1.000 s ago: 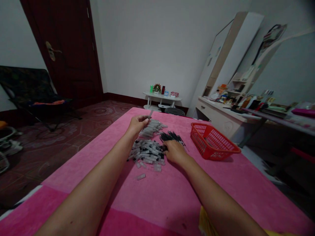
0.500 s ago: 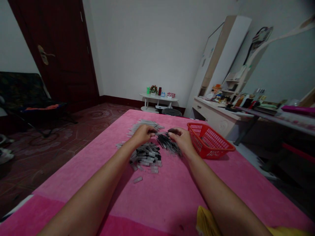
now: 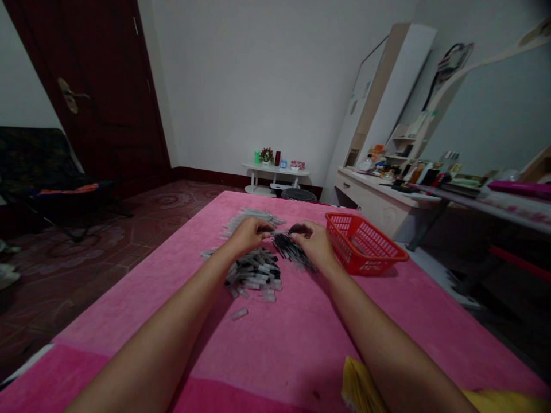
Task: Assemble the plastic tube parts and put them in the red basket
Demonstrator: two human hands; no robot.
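My left hand [image 3: 251, 234] is closed, its fingertips pinching one end of a clear pen barrel [image 3: 279, 232] that points toward the other hand. My right hand [image 3: 315, 241] pinches a dark, thin piece at the barrel's right end, seemingly a pen refill; its exact shape is too small to make out. Below the right fingers lies a bundle of black pen refills [image 3: 289, 248]. Behind the left hand spreads a heap of clear barrels [image 3: 269, 217]. Nearer to me sits a pile of pen caps [image 3: 256, 272], clear and black, with one loose cap [image 3: 239, 314] in front.
A red plastic basket [image 3: 370, 265] stands right of my right hand, with a few thin items inside. Pink cloth [image 3: 301, 327] covers the table. Yellow fabric [image 3: 359, 384] lies by my right forearm. A cluttered dresser [image 3: 379, 195] is at the right.
The two hands stay close together, with more of the pale barrel showing between them now. The whole view has shifted slightly; the piles and the basket look the same.
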